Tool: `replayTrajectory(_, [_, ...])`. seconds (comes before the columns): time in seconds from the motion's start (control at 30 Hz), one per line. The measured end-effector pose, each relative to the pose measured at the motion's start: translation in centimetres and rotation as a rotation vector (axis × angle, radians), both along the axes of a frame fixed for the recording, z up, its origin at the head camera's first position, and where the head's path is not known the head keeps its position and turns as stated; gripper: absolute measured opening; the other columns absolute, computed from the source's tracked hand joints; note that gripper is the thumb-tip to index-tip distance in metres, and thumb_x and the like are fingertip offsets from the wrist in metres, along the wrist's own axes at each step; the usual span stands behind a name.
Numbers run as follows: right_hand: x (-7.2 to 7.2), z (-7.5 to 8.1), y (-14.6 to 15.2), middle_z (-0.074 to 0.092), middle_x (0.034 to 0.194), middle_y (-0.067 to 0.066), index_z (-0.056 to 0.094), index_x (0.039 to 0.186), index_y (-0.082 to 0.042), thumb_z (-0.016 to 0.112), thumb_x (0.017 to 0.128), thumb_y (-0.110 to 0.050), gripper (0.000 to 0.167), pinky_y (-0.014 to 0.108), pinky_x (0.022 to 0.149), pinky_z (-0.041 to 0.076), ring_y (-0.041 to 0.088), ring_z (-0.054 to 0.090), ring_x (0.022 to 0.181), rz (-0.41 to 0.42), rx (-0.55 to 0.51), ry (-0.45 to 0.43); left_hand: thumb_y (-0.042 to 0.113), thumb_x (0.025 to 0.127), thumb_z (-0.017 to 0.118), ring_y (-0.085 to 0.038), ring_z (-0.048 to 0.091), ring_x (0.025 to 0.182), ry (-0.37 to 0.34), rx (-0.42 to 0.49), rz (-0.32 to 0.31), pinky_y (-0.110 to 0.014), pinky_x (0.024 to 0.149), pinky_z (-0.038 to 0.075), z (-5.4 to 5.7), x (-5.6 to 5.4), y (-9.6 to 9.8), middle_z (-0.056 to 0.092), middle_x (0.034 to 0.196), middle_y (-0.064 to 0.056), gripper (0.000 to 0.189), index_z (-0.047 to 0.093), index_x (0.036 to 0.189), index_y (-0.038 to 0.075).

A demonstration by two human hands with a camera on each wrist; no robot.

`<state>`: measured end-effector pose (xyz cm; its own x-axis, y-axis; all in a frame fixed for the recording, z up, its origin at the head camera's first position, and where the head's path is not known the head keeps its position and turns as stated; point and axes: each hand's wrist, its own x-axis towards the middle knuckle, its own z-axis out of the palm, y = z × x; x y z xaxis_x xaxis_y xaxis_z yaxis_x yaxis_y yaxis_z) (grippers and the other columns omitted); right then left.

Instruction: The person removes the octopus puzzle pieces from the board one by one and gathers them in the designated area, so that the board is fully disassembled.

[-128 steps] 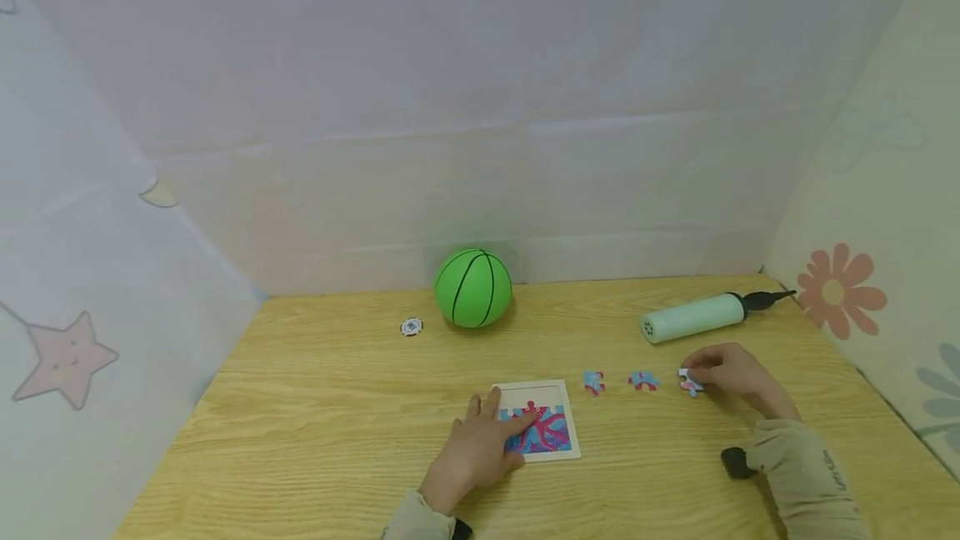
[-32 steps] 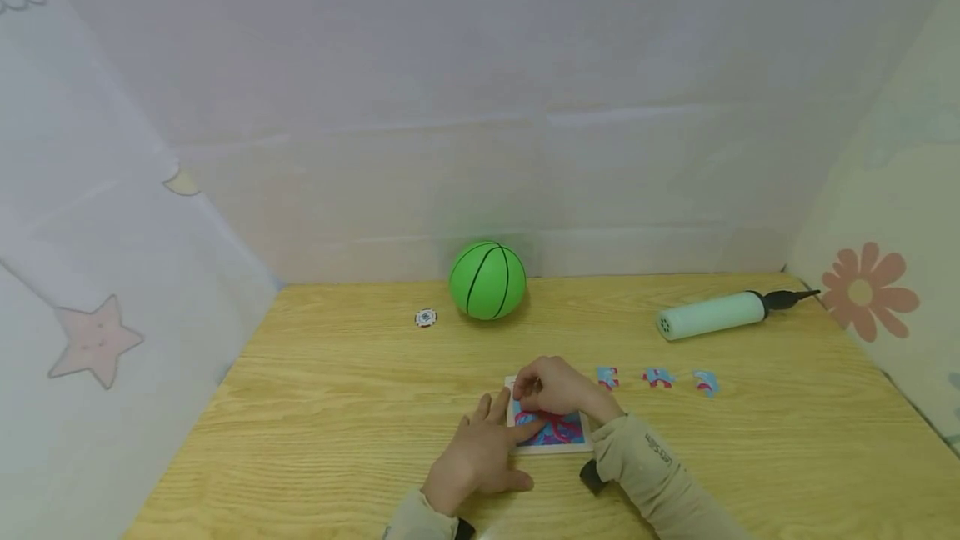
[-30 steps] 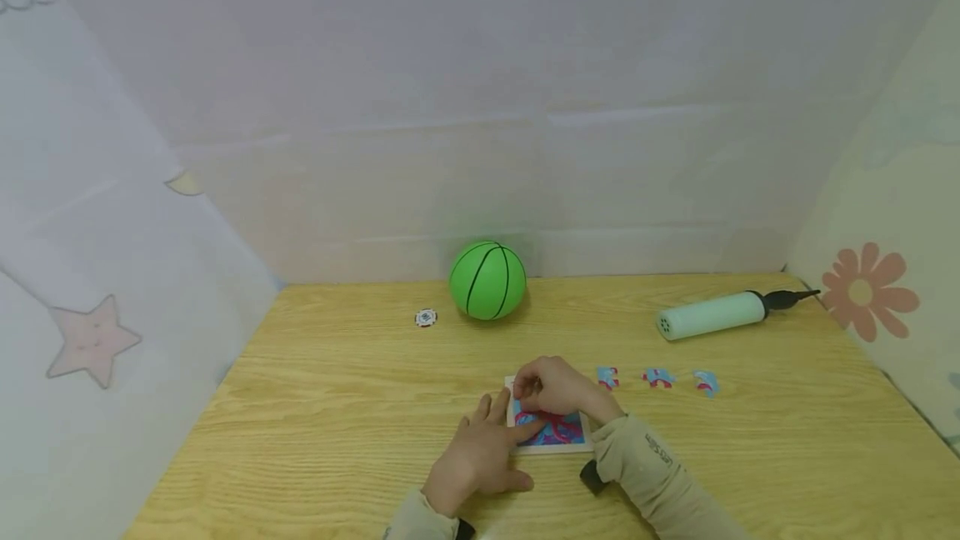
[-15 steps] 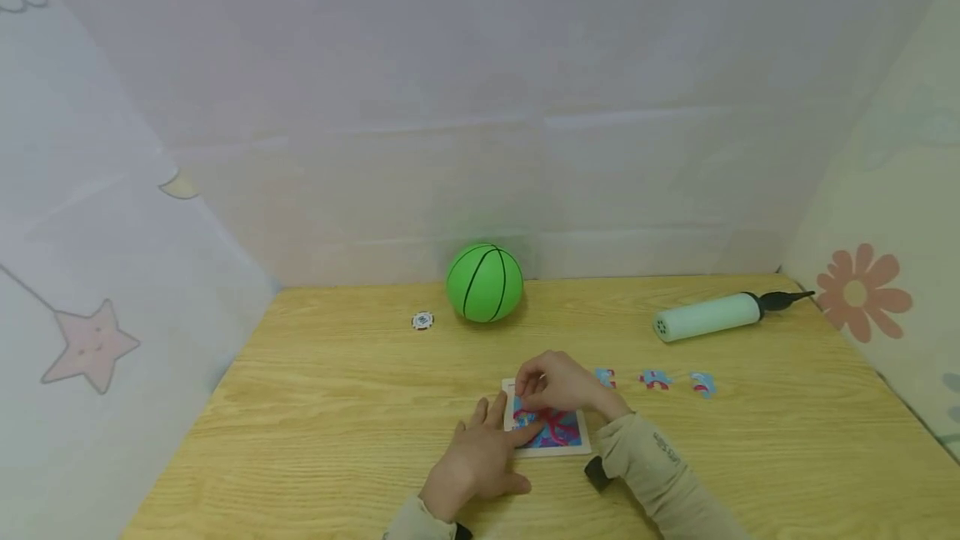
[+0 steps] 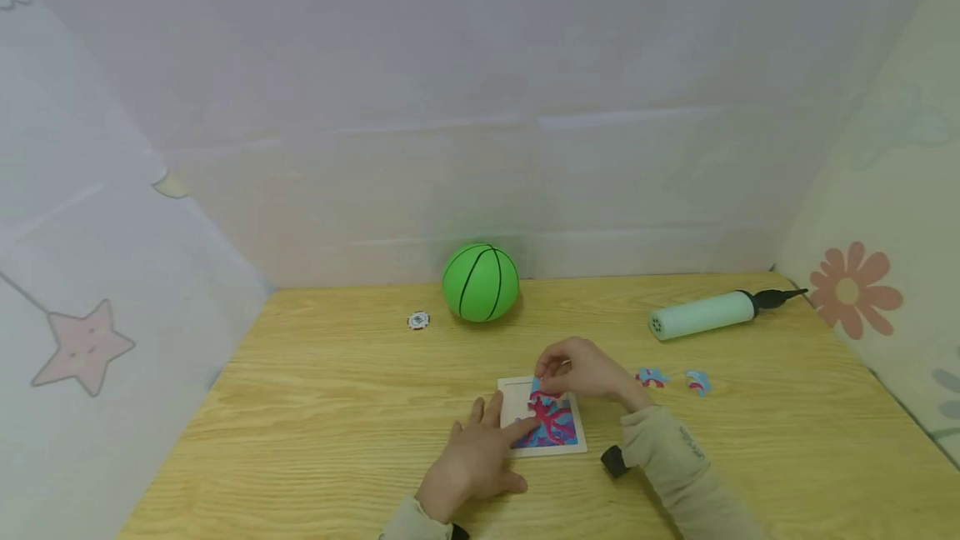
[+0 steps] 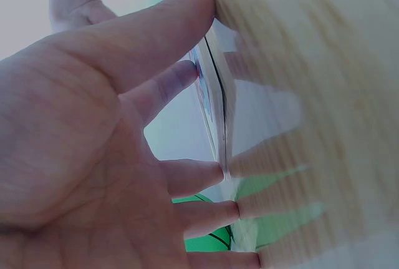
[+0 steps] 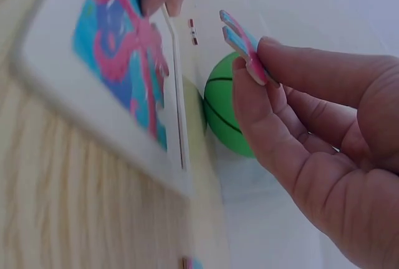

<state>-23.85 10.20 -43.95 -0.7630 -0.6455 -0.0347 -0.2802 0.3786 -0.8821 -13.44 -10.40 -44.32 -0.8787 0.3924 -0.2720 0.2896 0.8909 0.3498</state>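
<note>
A square puzzle tray (image 5: 516, 390) with a pale rim lies on the table. Its lower part holds joined puzzle pieces (image 5: 553, 425) in blue, pink and purple. My left hand (image 5: 472, 461) has its fingers spread over the tray's left side, with the index fingertip touching the picture. Above the tray's far part, my right hand (image 5: 588, 369) pinches a blue and pink puzzle piece (image 7: 244, 43) between thumb and index finger. In the right wrist view this piece is apart from the tray. Two loose pieces lie to the right, a puzzle piece (image 5: 652, 377) and another puzzle piece (image 5: 697, 382).
A green ball (image 5: 480, 282) stands near the back wall, with a poker chip (image 5: 418, 321) left of it. A pale green hand pump (image 5: 705, 315) with a black end lies at the back right of the wooden table (image 5: 337, 432).
My right hand came from the loose pieces to the tray's far left, and has since lifted up and right, pinching a piece. The leftmost loose piece is out of sight now. My left hand stays put.
</note>
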Motion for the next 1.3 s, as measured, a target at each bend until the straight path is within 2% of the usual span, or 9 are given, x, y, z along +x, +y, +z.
replayTrajectory(0.23, [-0.2, -0.6, 2.6, 0.066, 0.083, 0.006, 0.068, 0.092, 0.000, 0.072, 0.084, -0.006, 0.010, 0.032, 0.067, 0.055, 0.018, 0.064, 0.076, -0.025, 0.000, -0.012, 0.043, 0.075, 0.080, -0.047, 0.024, 0.138, 0.010, 0.014, 0.020, -0.070, 0.095, 0.031, 0.1, 0.2, 0.1, 0.023, 0.154, -0.021, 0.073, 0.048, 0.140, 0.038])
replayTrajectory(0.43, [-0.1, -1.1, 4.6, 0.067, 0.086, 0.003, 0.068, 0.092, -0.005, 0.072, 0.084, -0.009, 0.009, 0.029, 0.070, 0.053, 0.019, 0.063, 0.081, -0.053, 0.064, 0.021, 0.041, 0.074, 0.080, -0.045, 0.028, 0.137, 0.029, -0.004, 0.023, -0.070, 0.093, 0.034, 0.1, 0.4, 0.4, 0.026, 0.153, -0.020, 0.073, 0.049, 0.140, 0.036])
replayTrajectory(0.63, [0.1, -1.7, 6.6, 0.068, 0.084, 0.003, 0.069, 0.092, -0.004, 0.071, 0.085, -0.008, 0.009, 0.027, 0.068, 0.052, 0.016, 0.062, 0.078, -0.028, 0.085, 0.021, 0.041, 0.075, 0.080, -0.044, 0.027, 0.137, 0.023, -0.004, 0.025, -0.069, 0.094, 0.034, 0.2, 0.3, 0.4, 0.025, 0.153, -0.019, 0.073, 0.048, 0.141, 0.036])
replayTrajectory(0.87, [1.0, -1.9, 8.8, 0.068, 0.086, 0.004, 0.069, 0.093, -0.001, 0.071, 0.085, -0.006, 0.010, 0.026, 0.067, 0.053, 0.014, 0.063, 0.078, -0.018, 0.087, 0.014, 0.040, 0.076, 0.079, -0.045, 0.026, 0.138, 0.013, 0.007, 0.015, -0.069, 0.095, 0.033, 0.1, 0.4, 0.2, 0.024, 0.154, -0.019, 0.073, 0.047, 0.142, 0.036])
replayTrajectory(1.03, [1.4, -2.2, 9.1, 0.067, 0.083, -0.001, 0.069, 0.090, -0.005, 0.071, 0.084, -0.005, 0.007, 0.025, 0.067, 0.052, 0.010, 0.062, 0.076, -0.024, 0.127, 0.052, 0.041, 0.076, 0.078, -0.044, 0.027, 0.137, 0.016, -0.006, 0.011, -0.068, 0.095, 0.034, 0.2, 0.5, 0.2, 0.024, 0.154, -0.019, 0.073, 0.047, 0.142, 0.036])
replayTrajectory(1.3, [1.8, -2.1, 7.9, 0.065, 0.077, -0.003, 0.068, 0.084, -0.005, 0.072, 0.082, -0.003, 0.006, 0.024, 0.064, 0.050, 0.005, 0.059, 0.070, 0.003, 0.132, 0.142, 0.042, 0.076, 0.078, -0.045, 0.027, 0.137, 0.026, -0.012, 0.003, -0.069, 0.094, 0.034, 0.3, 0.4, 0.3, 0.024, 0.154, -0.020, 0.074, 0.046, 0.142, 0.035])
